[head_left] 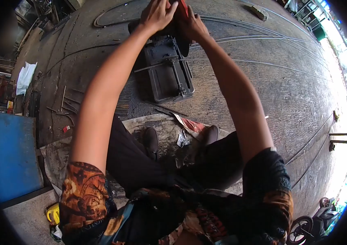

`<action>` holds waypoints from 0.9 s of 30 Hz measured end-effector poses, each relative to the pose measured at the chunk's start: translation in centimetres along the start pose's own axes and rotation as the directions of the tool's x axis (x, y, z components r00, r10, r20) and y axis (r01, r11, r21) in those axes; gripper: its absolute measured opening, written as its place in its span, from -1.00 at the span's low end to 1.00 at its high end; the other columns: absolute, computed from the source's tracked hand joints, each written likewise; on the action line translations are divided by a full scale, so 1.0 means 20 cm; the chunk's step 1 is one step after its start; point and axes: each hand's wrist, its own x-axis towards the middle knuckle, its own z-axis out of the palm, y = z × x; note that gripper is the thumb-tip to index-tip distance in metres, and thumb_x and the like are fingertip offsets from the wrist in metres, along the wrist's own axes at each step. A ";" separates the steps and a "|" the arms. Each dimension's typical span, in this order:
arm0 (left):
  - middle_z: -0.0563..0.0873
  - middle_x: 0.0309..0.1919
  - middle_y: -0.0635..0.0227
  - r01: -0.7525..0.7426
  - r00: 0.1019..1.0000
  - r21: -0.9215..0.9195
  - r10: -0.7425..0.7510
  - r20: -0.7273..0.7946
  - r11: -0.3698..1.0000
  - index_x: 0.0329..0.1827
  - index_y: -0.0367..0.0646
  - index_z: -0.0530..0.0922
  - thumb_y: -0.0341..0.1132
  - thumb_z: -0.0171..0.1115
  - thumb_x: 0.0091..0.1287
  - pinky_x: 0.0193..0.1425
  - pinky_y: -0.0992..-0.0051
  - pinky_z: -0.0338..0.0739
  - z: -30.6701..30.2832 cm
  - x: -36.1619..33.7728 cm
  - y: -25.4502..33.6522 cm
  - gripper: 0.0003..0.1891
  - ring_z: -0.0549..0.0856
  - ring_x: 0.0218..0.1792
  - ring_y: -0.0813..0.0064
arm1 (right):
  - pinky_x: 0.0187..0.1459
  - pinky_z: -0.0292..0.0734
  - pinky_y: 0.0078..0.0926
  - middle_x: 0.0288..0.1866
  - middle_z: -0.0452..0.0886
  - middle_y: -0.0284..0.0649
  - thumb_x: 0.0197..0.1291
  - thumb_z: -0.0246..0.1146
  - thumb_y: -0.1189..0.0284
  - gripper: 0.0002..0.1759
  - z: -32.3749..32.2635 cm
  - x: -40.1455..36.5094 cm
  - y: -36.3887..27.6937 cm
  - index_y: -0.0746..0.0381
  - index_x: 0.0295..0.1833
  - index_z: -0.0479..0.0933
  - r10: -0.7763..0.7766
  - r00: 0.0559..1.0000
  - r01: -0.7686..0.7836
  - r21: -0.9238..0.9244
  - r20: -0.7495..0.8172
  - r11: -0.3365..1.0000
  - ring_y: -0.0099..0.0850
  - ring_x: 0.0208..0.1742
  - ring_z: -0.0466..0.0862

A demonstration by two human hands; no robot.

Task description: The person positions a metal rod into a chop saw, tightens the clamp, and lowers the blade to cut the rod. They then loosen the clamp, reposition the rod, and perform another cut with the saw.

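Observation:
A dark cut-off saw (167,65) stands on the floor in front of me, with its flat base and clamp screw facing my feet. At the top edge of the view my arms reach to its upper end. My left hand (159,15) has its fingers curled against a red part (183,9) of the saw, partly cut off by the frame. My right hand (194,27) lies along the right side of that same part, its fingers bent around it and partly hidden. The dark disc of the saw shows just below my right hand.
Long thin metal rods (239,26) run across the floor behind the saw. Short bars (123,102) and bent rods (69,104) lie to its left. A red-and-white cloth (192,124) is between my shoes. A blue panel (8,153) stands at left, a motorbike (314,222) at lower right.

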 end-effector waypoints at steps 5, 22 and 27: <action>0.31 0.42 -0.14 -0.144 0.984 -0.024 0.146 0.098 0.989 0.48 -0.34 0.20 -0.23 0.20 0.40 0.51 0.21 0.23 -0.19 -0.54 0.01 -0.34 0.33 0.43 -0.08 | 0.28 0.40 -0.09 0.29 0.34 0.31 0.28 0.22 0.30 -0.22 0.28 -0.53 0.19 0.43 0.48 0.09 0.275 0.808 -0.067 0.383 -0.521 0.921 0.22 0.19 0.50; 0.43 0.35 -0.02 0.092 0.665 0.115 -0.147 0.732 0.989 0.47 -0.26 0.22 -0.14 0.17 0.38 0.35 0.18 0.46 -0.18 -1.69 0.06 -0.34 0.40 0.40 0.05 | -0.37 0.69 -0.46 -0.23 0.63 -0.07 0.12 0.45 0.38 -0.59 1.27 -1.40 0.52 0.43 -0.05 0.54 0.743 0.431 -0.662 0.739 0.512 -0.125 -0.25 -0.29 0.73; 0.45 0.35 -0.01 0.161 0.565 0.160 -0.224 0.794 0.974 0.48 -0.22 0.22 -0.13 0.16 0.38 0.40 0.17 0.39 -0.18 -1.72 0.08 -0.34 0.36 0.43 0.03 | -0.03 0.59 -0.35 -0.11 0.69 -0.04 0.05 0.50 0.33 -0.53 1.42 -1.39 0.64 0.34 0.00 0.54 0.774 0.508 -0.670 0.738 0.378 0.080 -0.28 -0.05 0.71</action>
